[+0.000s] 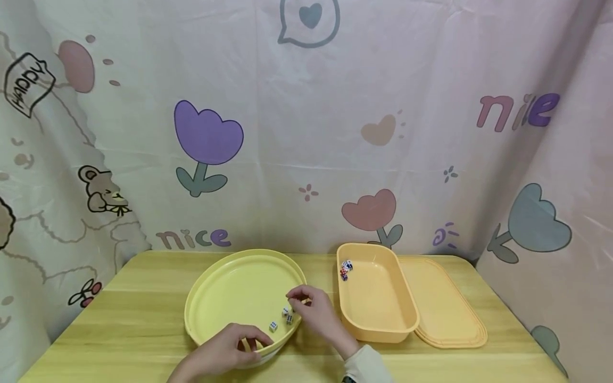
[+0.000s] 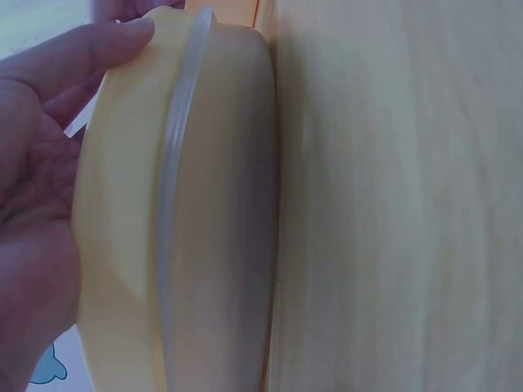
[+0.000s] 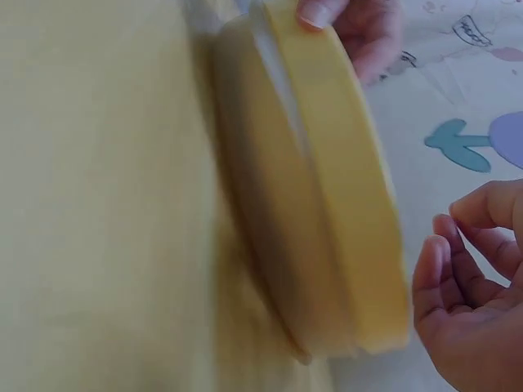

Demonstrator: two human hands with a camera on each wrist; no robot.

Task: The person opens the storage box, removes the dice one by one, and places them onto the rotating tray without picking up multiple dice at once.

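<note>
A round yellow tub (image 1: 249,287) stands on the table at the centre left. Several small white dice with dark pips lie inside near its front right rim, among them one die (image 1: 273,326). My left hand (image 1: 230,346) grips the front rim of the tub; the left wrist view shows the thumb (image 2: 122,41) on the outer wall. Over the tub's right rim is my right hand (image 1: 313,311), its fingers loosely bent close above the dice. In the right wrist view, nothing shows between the fingertips of this right hand (image 3: 482,278).
To the right stands an orange rectangular box (image 1: 375,292), with several red, white and dark dice (image 1: 345,270) at its far left corner. Its flat lid (image 1: 445,303) lies at the box's right. A printed cloth (image 1: 287,133) hangs behind the wooden table (image 1: 105,319).
</note>
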